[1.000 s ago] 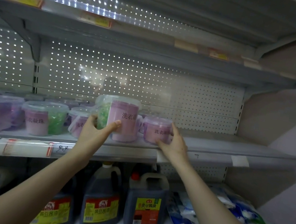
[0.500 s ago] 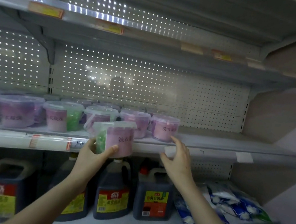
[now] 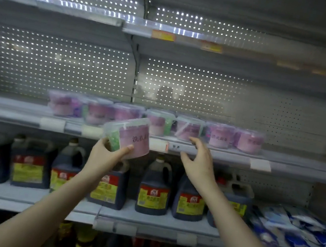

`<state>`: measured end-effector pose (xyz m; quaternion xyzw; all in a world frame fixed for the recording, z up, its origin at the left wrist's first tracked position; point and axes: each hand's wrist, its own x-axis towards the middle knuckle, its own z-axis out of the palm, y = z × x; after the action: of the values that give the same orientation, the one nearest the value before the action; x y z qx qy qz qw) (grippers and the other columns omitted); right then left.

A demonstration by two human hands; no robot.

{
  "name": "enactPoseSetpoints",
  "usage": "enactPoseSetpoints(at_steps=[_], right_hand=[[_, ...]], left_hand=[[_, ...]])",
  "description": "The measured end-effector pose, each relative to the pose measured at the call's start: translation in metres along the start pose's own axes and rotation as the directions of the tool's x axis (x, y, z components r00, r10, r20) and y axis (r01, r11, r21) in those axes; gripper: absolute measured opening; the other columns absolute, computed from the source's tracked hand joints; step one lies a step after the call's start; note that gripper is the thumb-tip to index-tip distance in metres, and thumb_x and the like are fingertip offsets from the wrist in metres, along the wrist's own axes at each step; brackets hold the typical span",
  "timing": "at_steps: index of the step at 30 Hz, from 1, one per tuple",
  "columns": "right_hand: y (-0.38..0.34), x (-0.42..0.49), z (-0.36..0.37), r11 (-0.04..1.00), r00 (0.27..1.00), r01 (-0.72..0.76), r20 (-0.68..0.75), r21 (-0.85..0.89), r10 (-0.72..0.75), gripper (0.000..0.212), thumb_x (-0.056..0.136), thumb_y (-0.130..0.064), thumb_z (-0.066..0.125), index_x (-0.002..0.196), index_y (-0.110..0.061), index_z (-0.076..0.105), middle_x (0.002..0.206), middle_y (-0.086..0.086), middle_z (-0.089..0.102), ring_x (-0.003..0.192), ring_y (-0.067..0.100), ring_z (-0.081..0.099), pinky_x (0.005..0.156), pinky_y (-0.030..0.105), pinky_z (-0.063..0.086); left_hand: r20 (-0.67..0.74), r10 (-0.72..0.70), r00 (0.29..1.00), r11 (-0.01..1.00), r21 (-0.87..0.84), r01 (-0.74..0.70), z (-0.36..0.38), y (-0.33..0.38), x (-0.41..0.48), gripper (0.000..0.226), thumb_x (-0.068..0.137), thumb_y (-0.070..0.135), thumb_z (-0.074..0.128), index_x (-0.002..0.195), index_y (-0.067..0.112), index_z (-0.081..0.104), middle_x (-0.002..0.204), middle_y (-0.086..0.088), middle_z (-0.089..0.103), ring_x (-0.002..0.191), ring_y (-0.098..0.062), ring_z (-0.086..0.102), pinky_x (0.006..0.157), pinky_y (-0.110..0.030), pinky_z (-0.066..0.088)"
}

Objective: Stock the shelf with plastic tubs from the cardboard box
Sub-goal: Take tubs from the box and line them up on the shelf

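Note:
My left hand (image 3: 106, 155) grips a clear plastic tub (image 3: 128, 137) with a pink label and green beads inside. The tub is tilted and hangs in front of the middle shelf's front edge (image 3: 216, 154). My right hand (image 3: 199, 160) hovers to its right with relaxed, spread fingers, holding nothing, just below the shelf edge. A row of several matching tubs (image 3: 219, 136) stands along the middle shelf. The cardboard box is out of view.
Dark soy sauce jugs (image 3: 154, 191) with red and yellow labels line the shelf below. Blue and white bags (image 3: 294, 227) lie at that shelf's right end. Bare shelf surface (image 3: 300, 158) shows to the right of the tub row. The upper shelf (image 3: 191, 41) carries only price tags.
The view has swung left and pulled back. My left hand has drawn the tub down off the shelf level, tilted. My right hand has let go of the shelved tub and come away.

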<state>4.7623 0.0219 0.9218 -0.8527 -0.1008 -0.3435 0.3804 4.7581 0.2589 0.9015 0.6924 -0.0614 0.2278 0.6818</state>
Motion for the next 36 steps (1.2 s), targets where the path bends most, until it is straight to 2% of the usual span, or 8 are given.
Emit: enactPoseSetpoints(at_steps=[9, 13, 16, 20, 26, 29, 33, 36], right_hand=[[-0.120, -0.025, 0.121, 0.988, 0.997, 0.025, 0.070, 0.155, -0.037, 0.038, 0.088, -0.015, 0.061, 0.125, -0.018, 0.052, 0.125, 0.001, 0.054, 0.121, 0.016, 0.046, 0.099, 0.029, 0.040], [-0.151, -0.023, 0.157, 0.981, 0.992, 0.050, 0.103, 0.188, -0.070, 0.037, 0.088, -0.014, 0.061, 0.124, -0.018, 0.053, 0.125, 0.000, 0.054, 0.120, 0.015, 0.047, 0.100, 0.028, 0.038], [-0.165, -0.010, 0.180, 0.979, 0.986, 0.065, 0.137, 0.195, -0.093, 0.040, 0.088, -0.013, 0.060, 0.127, -0.019, 0.052, 0.129, -0.002, 0.053, 0.123, 0.014, 0.045, 0.104, 0.031, 0.038], [-0.180, 0.019, 0.202, 0.976, 0.979, 0.106, 0.150, 0.191, -0.136, 0.038, 0.089, -0.014, 0.059, 0.126, -0.019, 0.051, 0.128, -0.002, 0.053, 0.122, 0.014, 0.046, 0.105, 0.031, 0.037], [-0.193, 0.072, 0.230, 0.972, 0.976, 0.151, 0.126, 0.182, -0.175, 0.037, 0.090, -0.015, 0.058, 0.127, -0.017, 0.052, 0.127, -0.001, 0.053, 0.118, 0.014, 0.048, 0.094, 0.023, 0.036], [-0.202, 0.094, 0.251, 0.965, 0.979, 0.155, 0.094, 0.212, -0.178, 0.037, 0.090, -0.013, 0.059, 0.126, -0.017, 0.052, 0.125, -0.002, 0.054, 0.110, 0.009, 0.048, 0.090, 0.020, 0.035], [-0.210, 0.112, 0.283, 0.959, 0.986, 0.144, 0.050, 0.243, -0.161, 0.034, 0.090, -0.010, 0.057, 0.122, -0.019, 0.053, 0.124, -0.004, 0.055, 0.113, 0.007, 0.046, 0.092, 0.020, 0.035], [-0.212, 0.120, 0.307, 0.969, 0.987, 0.158, -0.009, 0.189, -0.159, 0.032, 0.089, -0.010, 0.057, 0.119, -0.021, 0.054, 0.121, -0.004, 0.056, 0.113, 0.010, 0.049, 0.093, 0.023, 0.039]], left_hand=[[-0.100, 0.014, 0.995, 0.988, 0.156, 0.002, -0.180, 0.005, -0.011, 0.038, 0.077, 0.029, 0.076, 0.110, 0.019, 0.061, 0.097, 0.007, 0.068, 0.089, -0.007, 0.064, 0.067, -0.019, 0.046], [-0.140, 0.005, 0.990, 0.979, 0.201, 0.024, -0.225, 0.000, -0.001, 0.039, 0.076, 0.031, 0.076, 0.109, 0.019, 0.062, 0.097, 0.004, 0.068, 0.090, -0.012, 0.064, 0.072, -0.026, 0.050], [-0.166, 0.014, 0.986, 0.975, 0.222, 0.023, -0.248, -0.004, 0.015, 0.047, 0.074, 0.033, 0.078, 0.115, 0.017, 0.062, 0.101, 0.002, 0.070, 0.093, -0.015, 0.065, 0.077, -0.032, 0.054], [-0.174, 0.049, 0.984, 0.977, 0.213, -0.011, -0.261, -0.002, 0.048, 0.038, 0.076, 0.027, 0.076, 0.110, 0.016, 0.064, 0.096, 0.003, 0.069, 0.089, -0.011, 0.065, 0.066, -0.020, 0.046], [-0.153, 0.047, 0.987, 0.979, 0.205, -0.014, -0.270, 0.001, 0.108, 0.033, 0.078, 0.033, 0.074, 0.104, 0.016, 0.062, 0.091, -0.003, 0.069, 0.072, -0.018, 0.061, 0.054, -0.023, 0.045], [-0.117, 0.072, 0.991, 0.970, 0.241, -0.042, -0.289, 0.003, 0.135, 0.025, 0.077, 0.029, 0.074, 0.097, 0.020, 0.061, 0.092, -0.001, 0.068, 0.083, -0.017, 0.064, 0.066, -0.025, 0.049], [-0.084, 0.065, 0.994, 0.959, 0.282, -0.039, -0.321, -0.009, 0.171, 0.036, 0.075, 0.027, 0.077, 0.106, 0.016, 0.063, 0.097, 0.003, 0.069, 0.091, -0.010, 0.064, 0.070, -0.020, 0.046], [-0.054, 0.059, 0.997, 0.942, 0.333, -0.037, -0.340, -0.017, 0.202, 0.029, 0.075, 0.026, 0.077, 0.099, 0.022, 0.062, 0.093, 0.009, 0.067, 0.088, -0.005, 0.062, 0.068, -0.017, 0.044]])
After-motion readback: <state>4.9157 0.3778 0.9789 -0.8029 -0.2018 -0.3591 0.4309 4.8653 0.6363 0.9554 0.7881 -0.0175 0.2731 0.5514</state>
